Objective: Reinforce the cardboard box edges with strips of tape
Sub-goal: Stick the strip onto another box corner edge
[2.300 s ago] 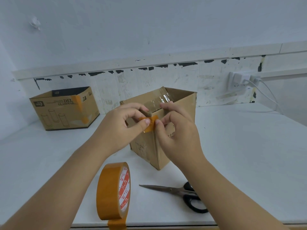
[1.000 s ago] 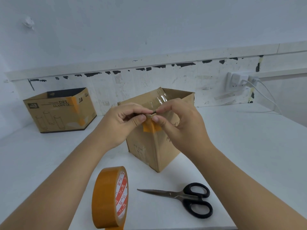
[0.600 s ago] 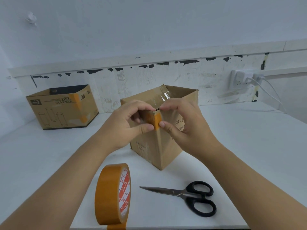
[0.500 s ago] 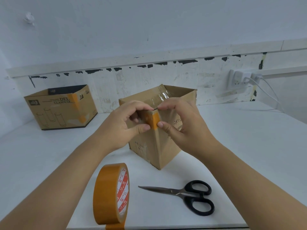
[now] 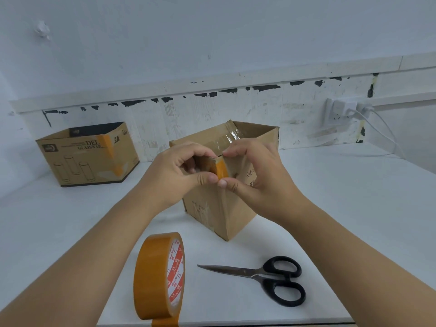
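Note:
An open brown cardboard box (image 5: 238,208) stands on the white table with one vertical corner facing me. A short orange tape strip (image 5: 221,169) wraps the top of that corner. My left hand (image 5: 174,175) holds the box's left face, thumb tip at the strip's lower edge. My right hand (image 5: 257,175) holds the right face, thumb pressing the strip from the other side. Both index fingers curl over the rim. An orange tape roll (image 5: 158,277) stands on edge near the table's front, and black-handled scissors (image 5: 266,277) lie to its right.
A second, printed cardboard box (image 5: 85,154) with an orange tape strip on its corner sits at the back left against the wall. A wall socket with a white plug and cable (image 5: 346,112) is at the back right. The table's front edge (image 5: 259,323) runs just below the roll.
The strip went from held loose between my fingertips to wrapped over the box corner. My thumbs have slid down along it, pressing it flat.

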The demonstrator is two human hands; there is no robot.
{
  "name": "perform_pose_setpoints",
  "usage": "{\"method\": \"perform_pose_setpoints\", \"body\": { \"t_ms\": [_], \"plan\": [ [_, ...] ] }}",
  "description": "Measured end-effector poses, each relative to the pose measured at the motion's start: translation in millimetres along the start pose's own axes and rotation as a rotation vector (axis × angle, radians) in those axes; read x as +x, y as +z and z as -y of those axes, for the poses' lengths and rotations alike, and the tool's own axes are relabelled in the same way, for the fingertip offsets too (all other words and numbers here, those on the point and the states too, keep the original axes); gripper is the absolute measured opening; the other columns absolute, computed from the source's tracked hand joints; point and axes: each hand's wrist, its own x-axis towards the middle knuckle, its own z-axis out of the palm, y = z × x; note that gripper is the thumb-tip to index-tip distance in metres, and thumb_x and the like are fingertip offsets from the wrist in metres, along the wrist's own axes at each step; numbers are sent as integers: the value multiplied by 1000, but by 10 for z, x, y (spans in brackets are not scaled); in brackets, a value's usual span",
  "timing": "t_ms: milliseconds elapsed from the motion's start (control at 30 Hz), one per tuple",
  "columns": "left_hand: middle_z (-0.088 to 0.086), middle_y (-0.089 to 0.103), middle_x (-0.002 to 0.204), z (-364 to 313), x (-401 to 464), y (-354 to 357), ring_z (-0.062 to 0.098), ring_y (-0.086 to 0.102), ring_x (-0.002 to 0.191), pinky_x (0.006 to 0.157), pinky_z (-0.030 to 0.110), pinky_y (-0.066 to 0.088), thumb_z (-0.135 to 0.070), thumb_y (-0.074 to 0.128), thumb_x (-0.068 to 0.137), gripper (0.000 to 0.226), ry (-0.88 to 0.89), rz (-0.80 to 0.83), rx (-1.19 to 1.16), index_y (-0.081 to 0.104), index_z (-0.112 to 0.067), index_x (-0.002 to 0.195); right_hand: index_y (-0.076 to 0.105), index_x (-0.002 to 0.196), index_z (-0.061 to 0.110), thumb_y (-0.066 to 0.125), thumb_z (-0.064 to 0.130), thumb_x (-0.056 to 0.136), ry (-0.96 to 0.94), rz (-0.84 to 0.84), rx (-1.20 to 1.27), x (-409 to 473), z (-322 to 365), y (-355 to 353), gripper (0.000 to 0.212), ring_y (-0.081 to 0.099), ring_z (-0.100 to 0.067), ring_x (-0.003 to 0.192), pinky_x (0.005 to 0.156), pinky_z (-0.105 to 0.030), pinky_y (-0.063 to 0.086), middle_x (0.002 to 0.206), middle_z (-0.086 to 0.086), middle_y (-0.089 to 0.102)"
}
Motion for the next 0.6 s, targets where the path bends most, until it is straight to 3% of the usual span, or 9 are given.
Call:
{"method": "perform_pose_setpoints", "body": {
  "t_ms": [233, 300, 433, 600],
  "plan": [
    [-29, 65, 95, -12, 2, -13, 0, 60, 91, 77, 12, 44, -26, 64, 80, 20, 41, 15, -80, 65, -35, 98, 63, 106, 16, 74, 33, 78, -30, -31, 11, 28, 10, 4, 34, 35, 21, 104, 91, -29, 38, 105, 18, 55],
    [-26, 65, 95, -6, 1, -13, 0, 60, 91, 78, 11, 43, -26, 64, 81, 19, 39, 20, -89, 65, -34, 98, 63, 105, 18, 73, 35, 77, -10, -29, 19, 33, 9, -8, 34, 38, 16, 103, 90, -30, 38, 104, 16, 57],
    [-16, 65, 96, 29, -18, -6, 5, 59, 90, 77, 16, 46, -27, 66, 85, 17, 39, 27, -87, 64, -36, 99, 63, 106, 21, 69, 39, 79, 36, -15, 26, 29, 37, 1, 33, 45, -8, 102, 91, -33, 40, 105, 16, 59],
    [-10, 64, 92, 14, -3, 50, 7, 56, 84, 71, 15, 42, -33, 65, 81, 13, 44, -15, -92, 63, -39, 93, 63, 104, 25, 69, 39, 81, 83, -16, 49, 29, 48, 8, 28, 47, -14, 104, 91, -32, 42, 105, 18, 60]
  ]
}}
